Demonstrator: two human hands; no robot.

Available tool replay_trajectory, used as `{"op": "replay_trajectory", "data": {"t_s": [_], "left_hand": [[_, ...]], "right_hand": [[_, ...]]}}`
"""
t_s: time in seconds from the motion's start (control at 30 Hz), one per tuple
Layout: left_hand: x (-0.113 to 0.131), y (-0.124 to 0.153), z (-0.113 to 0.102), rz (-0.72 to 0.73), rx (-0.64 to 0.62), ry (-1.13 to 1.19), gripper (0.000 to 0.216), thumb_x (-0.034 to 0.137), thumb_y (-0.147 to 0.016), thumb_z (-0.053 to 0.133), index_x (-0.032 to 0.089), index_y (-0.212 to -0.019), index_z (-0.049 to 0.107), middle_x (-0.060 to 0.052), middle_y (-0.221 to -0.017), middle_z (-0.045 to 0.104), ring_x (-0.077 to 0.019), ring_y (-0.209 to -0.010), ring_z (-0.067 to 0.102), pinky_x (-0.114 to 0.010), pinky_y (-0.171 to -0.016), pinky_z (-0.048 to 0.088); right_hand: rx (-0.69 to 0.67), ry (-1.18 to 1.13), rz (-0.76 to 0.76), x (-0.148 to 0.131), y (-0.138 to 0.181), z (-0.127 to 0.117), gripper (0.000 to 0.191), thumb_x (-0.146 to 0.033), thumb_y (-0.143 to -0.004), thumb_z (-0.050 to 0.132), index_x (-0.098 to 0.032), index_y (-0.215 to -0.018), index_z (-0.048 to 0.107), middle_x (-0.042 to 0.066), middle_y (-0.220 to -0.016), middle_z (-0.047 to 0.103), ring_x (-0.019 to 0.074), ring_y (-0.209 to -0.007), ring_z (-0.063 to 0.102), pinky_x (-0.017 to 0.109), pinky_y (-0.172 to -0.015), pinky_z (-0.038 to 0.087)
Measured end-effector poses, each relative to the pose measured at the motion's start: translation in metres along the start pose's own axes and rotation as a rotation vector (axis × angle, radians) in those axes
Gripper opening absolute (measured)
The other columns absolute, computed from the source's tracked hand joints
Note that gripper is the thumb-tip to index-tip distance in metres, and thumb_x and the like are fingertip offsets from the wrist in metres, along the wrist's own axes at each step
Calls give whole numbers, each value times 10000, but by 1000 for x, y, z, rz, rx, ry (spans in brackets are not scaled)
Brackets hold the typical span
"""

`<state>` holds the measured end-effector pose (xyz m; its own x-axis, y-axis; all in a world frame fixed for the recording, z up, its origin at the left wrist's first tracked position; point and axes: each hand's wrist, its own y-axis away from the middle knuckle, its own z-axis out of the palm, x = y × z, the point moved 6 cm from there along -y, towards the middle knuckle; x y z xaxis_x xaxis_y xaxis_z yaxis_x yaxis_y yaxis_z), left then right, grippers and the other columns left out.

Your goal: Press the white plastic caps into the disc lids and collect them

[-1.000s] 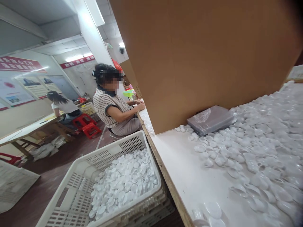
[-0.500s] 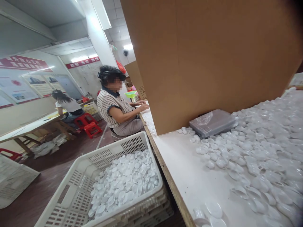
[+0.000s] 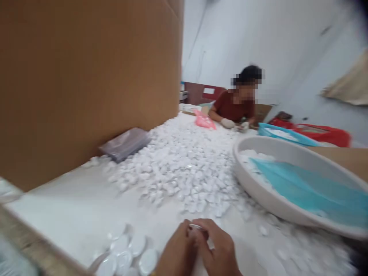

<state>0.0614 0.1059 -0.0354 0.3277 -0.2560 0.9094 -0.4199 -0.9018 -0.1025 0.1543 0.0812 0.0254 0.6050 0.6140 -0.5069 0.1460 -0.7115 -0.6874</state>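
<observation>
View from the worn head camera of a bare-handed worker at a white table [image 3: 69, 209]. At the bottom centre of the frame, the left hand [image 3: 178, 247] and the right hand [image 3: 220, 245] meet fingertip to fingertip. The fingers of both are bent inward and closed on a small white disc [image 3: 196, 226], which lies between them with its pale edge uppermost; motion blur makes it hard to tell which fingertips bear on it. A gap shows between the right thumb and forefinger, below the disc.

At the lower left, just beside the left hand, a cluster of round white caps [image 3: 123, 258] lies on the tabletop, several with their flat faces up. A broad spread of small white pieces [image 3: 184, 161] covers the centre, reaching back toward the far end of the table. A plastic-wrapped packet [image 3: 126, 145] rests at its left margin, against a large brown cardboard panel [image 3: 92, 65] that fills the upper left.

At the right, a white oval basin [image 3: 237, 165] holds translucent blue sheeting [image 3: 304, 188] and further white pieces along its inner left side. Behind it are a blue tray [image 3: 301, 138] and a red bag [image 3: 330, 135]. At the upper right of centre, a co-worker [image 3: 234, 105] in a dark red top and pale gloves [image 3: 228, 123] sits near a pink bag [image 3: 204, 119].
</observation>
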Motion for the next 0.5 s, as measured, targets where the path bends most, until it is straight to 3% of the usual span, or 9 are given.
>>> {"op": "replay_trajectory", "data": {"t_s": [0.13, 0.27, 0.4, 0.5], "left_hand": [[-5, 3, -17, -14, 44, -47, 296, 272, -853, 425, 217, -1087, 599, -95, -1048, 563, -184, -903, 589, -321, -825, 494], [-12, 8, -18, -90, 27, -39, 368, 319, -868, 400, 190, -1195, 509, -86, -998, 567, -162, -791, 604, -298, -753, 506], [-21, 5, -16, -55, 82, -32, 243, 356, -835, 455, 192, -947, 594, -51, -891, 586, -170, -799, 576, -286, -779, 490], [-23, 5, -16, -69, 96, 25, 195, 366, -805, 484, 196, -796, 578, -29, -773, 577, -160, -711, 546, -264, -695, 492]], "right_hand": [[3, -61, 4, -8, -14, 1, 158, -147, -852, 469, -197, -971, 560, 27, -781, 659, 123, -664, 618, 207, -584, 501], [26, -66, -69, -23, -16, 0, 138, -170, -856, 455, -190, -936, 564, 23, -737, 657, 129, -617, 602, 211, -543, 474], [26, -45, -60, -26, -19, -3, 155, -217, -882, 416, -191, -901, 568, 17, -710, 649, 128, -595, 594, 210, -538, 468], [7, -36, -33, -23, -17, 2, 192, -258, -895, 397, -197, -888, 579, 16, -691, 636, 125, -591, 589, 203, -533, 464]]}}
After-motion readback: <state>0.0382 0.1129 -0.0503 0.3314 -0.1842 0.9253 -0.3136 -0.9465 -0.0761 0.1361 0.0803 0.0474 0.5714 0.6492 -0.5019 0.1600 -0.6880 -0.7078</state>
